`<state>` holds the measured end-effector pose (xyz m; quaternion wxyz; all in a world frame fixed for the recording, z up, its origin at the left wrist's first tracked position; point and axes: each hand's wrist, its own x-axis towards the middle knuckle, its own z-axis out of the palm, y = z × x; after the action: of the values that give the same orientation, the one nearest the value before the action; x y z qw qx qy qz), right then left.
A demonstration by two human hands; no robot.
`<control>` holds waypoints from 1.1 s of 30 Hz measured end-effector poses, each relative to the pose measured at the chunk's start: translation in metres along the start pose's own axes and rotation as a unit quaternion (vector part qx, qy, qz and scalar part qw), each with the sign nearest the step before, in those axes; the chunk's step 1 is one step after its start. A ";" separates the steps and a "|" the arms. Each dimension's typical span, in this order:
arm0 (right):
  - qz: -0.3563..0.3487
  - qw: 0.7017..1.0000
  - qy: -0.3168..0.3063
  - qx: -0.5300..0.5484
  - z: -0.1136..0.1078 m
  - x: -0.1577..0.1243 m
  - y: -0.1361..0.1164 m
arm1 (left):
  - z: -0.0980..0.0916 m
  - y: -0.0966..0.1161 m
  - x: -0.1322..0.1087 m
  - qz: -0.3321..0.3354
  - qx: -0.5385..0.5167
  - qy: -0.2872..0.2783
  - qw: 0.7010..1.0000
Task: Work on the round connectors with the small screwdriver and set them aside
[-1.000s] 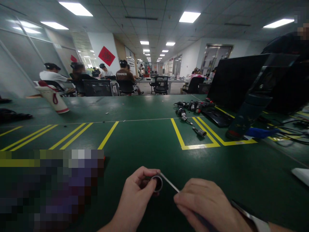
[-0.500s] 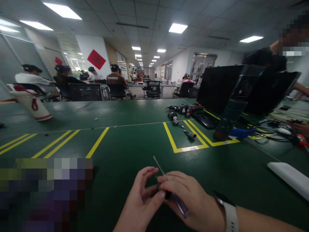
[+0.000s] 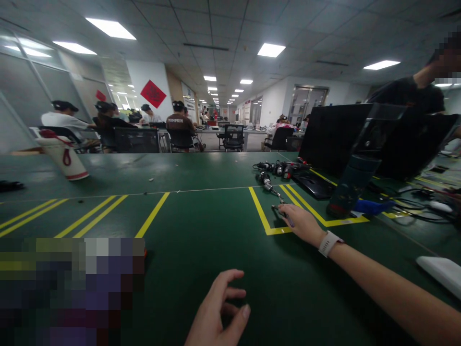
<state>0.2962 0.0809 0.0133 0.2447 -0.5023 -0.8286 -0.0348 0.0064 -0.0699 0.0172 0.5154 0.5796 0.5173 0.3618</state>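
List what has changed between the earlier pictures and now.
The right hand, gripping the slim tool, has moved forward, away from the left hand, over the yellow tape outline. The left hand has let go of the round metal piece and shows nothing held, fingers apart; where that piece is now is unclear. The white cup and dark bottle stayed put.

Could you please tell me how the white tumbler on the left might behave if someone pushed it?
The white tumbler might tip if pushed near its top, being clearly taller than its base is wide. Its smooth-looking wall suggests a fairly stiff body. The red loop hanging against its side looks flexible, so it would likely swing.
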 end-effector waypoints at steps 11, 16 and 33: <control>0.143 0.982 -0.073 -0.102 -0.020 0.040 0.001 | 0.002 -0.010 0.008 0.035 0.028 -0.004 0.999; 0.229 0.959 -0.122 -0.116 -0.002 0.104 0.017 | 0.000 -0.016 0.010 0.052 0.037 -0.023 0.998; 0.279 0.955 -0.104 0.002 0.007 0.117 0.012 | -0.007 -0.006 0.012 0.017 0.045 -0.075 0.996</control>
<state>0.2603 0.1846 0.0567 0.1583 -0.7142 -0.6761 0.0885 0.0008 -0.0573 0.0117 0.5198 0.6362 0.4834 0.3022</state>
